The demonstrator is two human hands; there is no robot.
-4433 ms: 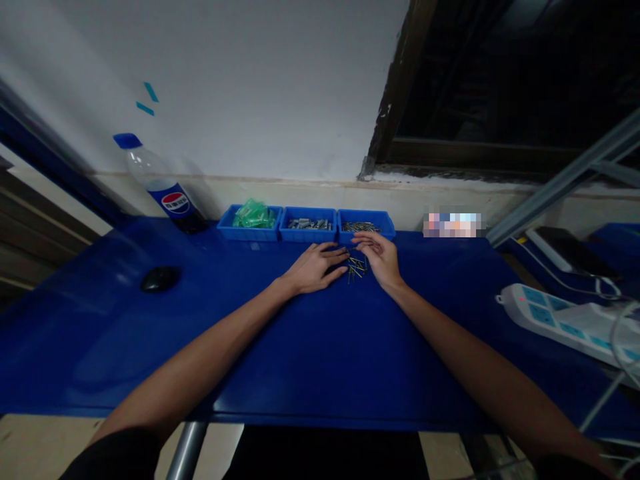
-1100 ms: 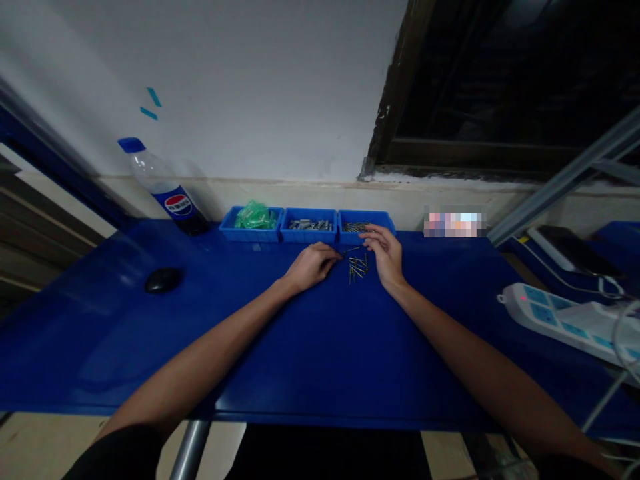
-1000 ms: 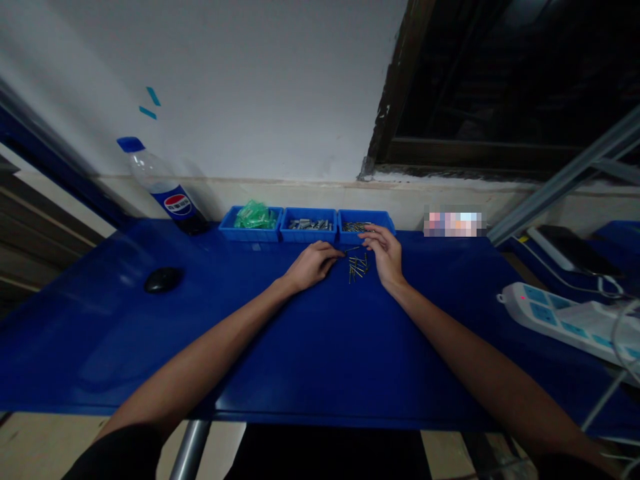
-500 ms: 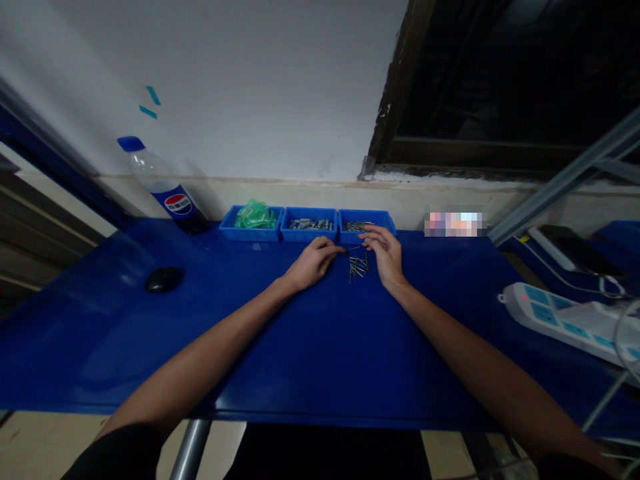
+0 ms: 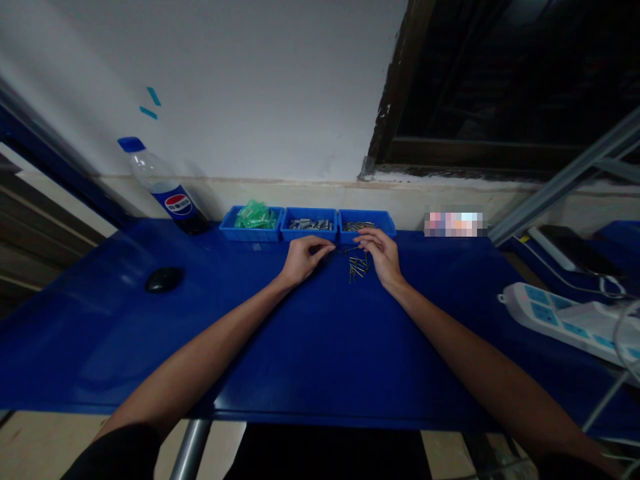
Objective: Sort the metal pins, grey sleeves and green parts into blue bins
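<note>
My right hand [image 5: 382,256] pinches a thin screw [image 5: 352,249] between thumb and fingers, its head end pointing left. Below that, a small loose pile of brass-coloured screws [image 5: 358,267] lies on the blue table, just left of my right palm. My left hand [image 5: 303,259] is to the left, thumb and index fingertips pressed together in a pinch; whatever may be between them is too small to make out. Behind the hands stands a blue bin with screws [image 5: 359,227], next to a blue bin of short grey metal sleeves [image 5: 310,225].
A third blue bin [image 5: 250,235] holds green plastic pieces. A cola bottle [image 5: 173,197] leans in view at the back left, with a black mouse [image 5: 164,280] in front. At the right are a white power strip [image 5: 555,320] and a phone-like device [image 5: 570,250].
My left hand has drawn back a little to the left, away from the screw. My right hand has shifted slightly left and keeps the screw over the pile.
</note>
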